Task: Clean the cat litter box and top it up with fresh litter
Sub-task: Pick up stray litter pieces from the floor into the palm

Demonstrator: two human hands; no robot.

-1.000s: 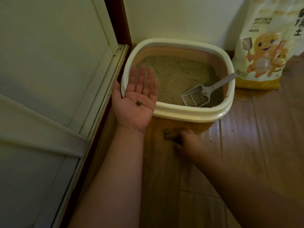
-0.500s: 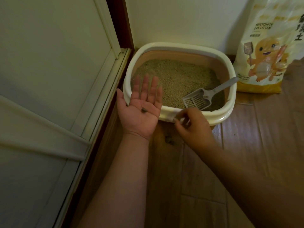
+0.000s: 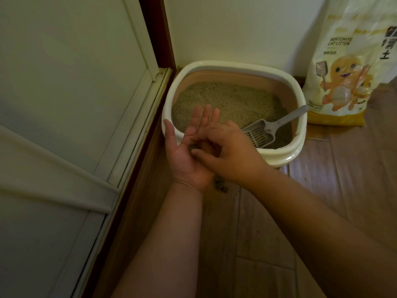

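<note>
A cream-rimmed litter box (image 3: 236, 66) stands in the corner, filled with tan litter (image 3: 232, 100). A grey slotted scoop (image 3: 260, 132) lies in it, handle leaning on the right rim. My left hand (image 3: 182, 155) is held flat, palm up, over the box's near left edge, with small dark litter clumps (image 3: 193, 146) on the palm. My right hand (image 3: 234, 151) hovers over that palm, its curled fingertips and thumb pinching a dark clump against it. More dark clumps (image 3: 221, 184) lie on the wooden floor just under my wrists.
A tall yellow-and-white bag of bentonite cat litter (image 3: 348, 72) stands against the wall to the right of the box. A pale sliding door (image 3: 64, 104) with its dark wooden frame runs along the left. Wooden floorboards (image 3: 343, 179) stretch to the right.
My right hand rose from the floor in front of the box, pinching a dark clump, and moved left onto my left palm. The left hand stayed flat.
</note>
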